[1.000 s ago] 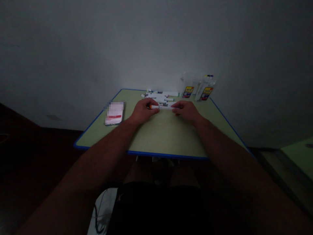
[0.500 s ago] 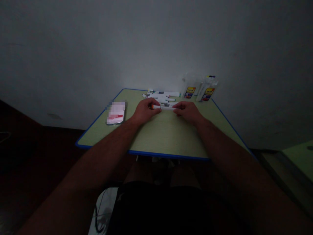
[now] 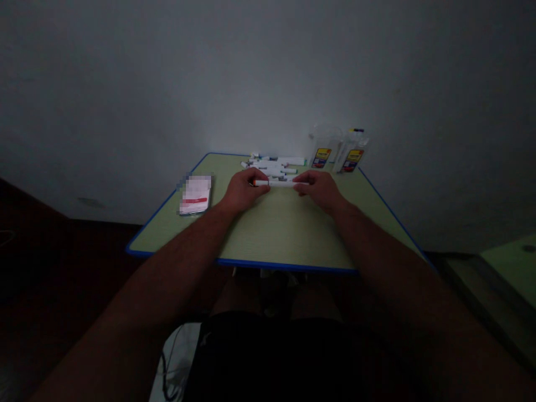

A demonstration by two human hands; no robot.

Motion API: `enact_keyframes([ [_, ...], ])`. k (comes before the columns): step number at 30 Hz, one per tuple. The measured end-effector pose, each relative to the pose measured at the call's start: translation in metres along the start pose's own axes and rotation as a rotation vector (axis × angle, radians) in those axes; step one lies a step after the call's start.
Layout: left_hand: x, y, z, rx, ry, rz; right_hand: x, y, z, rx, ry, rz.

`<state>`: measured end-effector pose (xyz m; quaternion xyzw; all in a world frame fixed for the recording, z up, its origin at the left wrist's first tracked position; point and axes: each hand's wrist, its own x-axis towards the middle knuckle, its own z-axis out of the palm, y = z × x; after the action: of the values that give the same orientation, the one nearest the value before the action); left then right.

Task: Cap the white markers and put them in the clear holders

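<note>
A white marker (image 3: 280, 183) with an orange end lies level between my two hands, just above or on the tabletop. My left hand (image 3: 246, 190) pinches its orange-ended side between thumb and fingers. At the other end, my right hand (image 3: 319, 188) has its thumb and fingers closed around the marker. Right behind it, several white markers (image 3: 272, 166) with coloured ends lie in a loose pile, partly hidden by my fingers.
The pale green table (image 3: 276, 234) has a blue edge and stands against a grey wall (image 3: 259, 72). A phone (image 3: 196, 195) with a lit screen lies on the left. Two clear plastic pouches with yellow labels (image 3: 321, 156) stand at the back right.
The marker stays in both hands and now looks more level, with slightly less of its orange end showing. The whole view has shifted a little.
</note>
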<state>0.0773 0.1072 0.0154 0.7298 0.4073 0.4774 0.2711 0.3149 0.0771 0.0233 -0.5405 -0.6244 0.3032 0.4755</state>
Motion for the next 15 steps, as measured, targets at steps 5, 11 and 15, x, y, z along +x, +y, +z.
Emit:
enact_keyframes([
  [5, 0.0017, -0.0063, -0.0018, 0.065, 0.007, -0.012, -0.0032, -0.0055, 0.0022, -0.021, 0.032, -0.071],
  [11, 0.0021, -0.0077, -0.0034, 0.107, -0.007, -0.042, -0.0038, -0.0063, 0.0049, 0.008, -0.012, -0.129],
  [15, 0.0022, -0.0096, -0.0037, 0.114, -0.006, -0.040, -0.0054, -0.0085, 0.0055, 0.019, -0.032, -0.138],
])
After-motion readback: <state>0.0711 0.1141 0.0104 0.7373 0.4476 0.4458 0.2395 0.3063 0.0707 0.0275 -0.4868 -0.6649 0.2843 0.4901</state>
